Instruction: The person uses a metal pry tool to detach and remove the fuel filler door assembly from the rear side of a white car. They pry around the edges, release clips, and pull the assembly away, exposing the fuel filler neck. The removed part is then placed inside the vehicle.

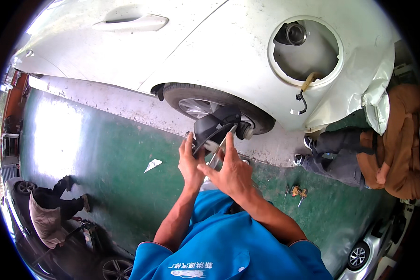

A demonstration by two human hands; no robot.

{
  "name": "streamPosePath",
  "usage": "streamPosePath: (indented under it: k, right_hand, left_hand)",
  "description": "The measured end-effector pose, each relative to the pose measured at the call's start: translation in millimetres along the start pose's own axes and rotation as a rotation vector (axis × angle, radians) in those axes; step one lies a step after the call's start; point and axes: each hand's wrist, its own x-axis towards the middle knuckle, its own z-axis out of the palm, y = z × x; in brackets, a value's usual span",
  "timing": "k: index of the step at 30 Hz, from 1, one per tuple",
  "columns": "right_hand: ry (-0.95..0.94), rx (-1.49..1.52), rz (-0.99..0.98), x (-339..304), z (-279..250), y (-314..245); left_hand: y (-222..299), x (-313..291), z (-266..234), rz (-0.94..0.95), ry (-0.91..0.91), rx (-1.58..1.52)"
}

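Note:
In front of the wheel, both hands hold up a black plastic fuel filler housing (210, 125) with a pale, shiny flap (216, 158) at its near side. My left hand (191, 165) grips its left edge, fingers pointing up. My right hand (234, 171) pinches the flap's right side between thumb and fingers. Beyond them stands a white car with a dented rear quarter panel (247, 60). A large round opening (272, 49) in the panel shows a dark filler neck (296, 34) inside. A short cable with a connector (302, 105) hangs from its lower rim.
The car's rear wheel (186, 95) is just past my hands. At right, a person in brown (401, 140) stands by the crumpled corner. Another person (49, 217) bends beside a dark car at lower left. A yellow power tool (297, 191) and white scrap (152, 164) lie on the green floor.

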Motion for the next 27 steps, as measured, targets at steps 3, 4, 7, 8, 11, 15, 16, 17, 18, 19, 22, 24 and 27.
streamPosePath:
  k: [3, 4, 7, 8, 11, 15, 16, 17, 18, 19, 22, 24, 27]
  right_hand:
    - [-0.032, -0.027, 0.071, 13.0, -6.4, -0.5]
    - [-0.065, -0.048, 0.103, 14.2, -9.2, 0.2]
    - [-0.104, -0.143, 0.104, 4.2, -25.9, 14.2]
    - [-0.114, -0.16, 0.087, 1.5, -36.2, 23.2]
    - [-0.145, 0.126, 0.014, 3.5, -63.2, 67.4]
    - [-0.334, 0.4, 0.08, 17.2, -72.4, 84.7]
    - [-0.32, 0.52, 0.128, 16.1, -72.1, 82.4]
    - [-0.344, 0.662, 0.165, 14.4, -72.3, 84.5]
    - [-0.322, 0.698, 0.178, 12.1, -76.7, 78.0]
    - [-0.298, 0.735, 0.191, 9.8, -81.2, 71.5]
    - [-0.215, 0.791, 0.262, -0.4, -88.2, 81.4]
    - [-0.165, 0.819, 0.312, -8.8, -92.9, 82.3]
    - [-0.127, 0.924, 0.356, -20.4, -94.4, 74.3]
  left_hand:
    - [17.7, -2.4, 1.6, -0.09, -0.082, 0.012]
    - [16.0, 0.5, -0.8, -0.047, -0.077, 0.075]
    - [4.7, 22.8, -31.6, -0.021, -0.14, 0.241]
    - [3.2, 32.5, -49.6, -0.025, -0.146, 0.24]
    - [-5.2, 68.6, -107.2, -0.049, -0.316, 0.268]
    - [-0.5, 96.2, -126.7, 0.066, -0.519, 0.417]
    - [5.0, 98.2, -126.3, 0.055, -0.514, 0.44]
    - [10.6, 97.8, -127.1, 0.045, -0.509, 0.463]
    - [13.3, 95.3, -128.3, 0.053, -0.481, 0.452]
    - [16.0, 90.4, -131.3, 0.078, -0.392, 0.37]
    - [13.4, 59.9, -135.4, 0.229, -0.012, 0.08]
    - [9.5, 25.4, -137.5, 0.25, 0.33, -0.091]
    - [8.9, -45.2, -126.3, 0.12, 0.06, -0.27]
